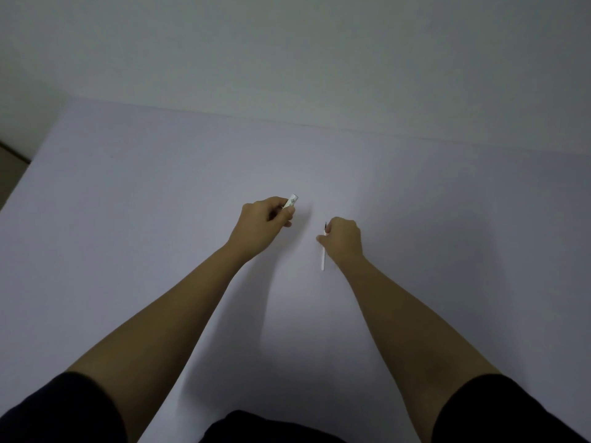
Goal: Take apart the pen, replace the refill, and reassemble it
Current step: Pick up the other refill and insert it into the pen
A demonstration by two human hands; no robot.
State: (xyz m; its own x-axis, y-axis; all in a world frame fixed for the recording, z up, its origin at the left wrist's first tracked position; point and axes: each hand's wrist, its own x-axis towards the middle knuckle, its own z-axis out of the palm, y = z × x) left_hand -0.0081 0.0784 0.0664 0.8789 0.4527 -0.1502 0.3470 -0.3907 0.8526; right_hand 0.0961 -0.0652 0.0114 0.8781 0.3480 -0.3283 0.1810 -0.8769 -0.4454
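Observation:
My left hand (265, 223) is closed around a pale pen barrel (291, 201); only its upper end pokes out past my thumb, pointing up and to the right. My right hand (342, 241) pinches a thin white refill (323, 260). The refill's dark tip sticks up above my fingers and its white tail hangs down below them. The two hands are held a short gap apart over the white table (160, 219). The rest of the barrel is hidden inside my left fist.
The white table reaches back to a plain pale wall (287, 52). Its left edge runs diagonally at the far left, with a strip of darker floor (9, 161) beyond it. My dark sleeves fill the bottom corners.

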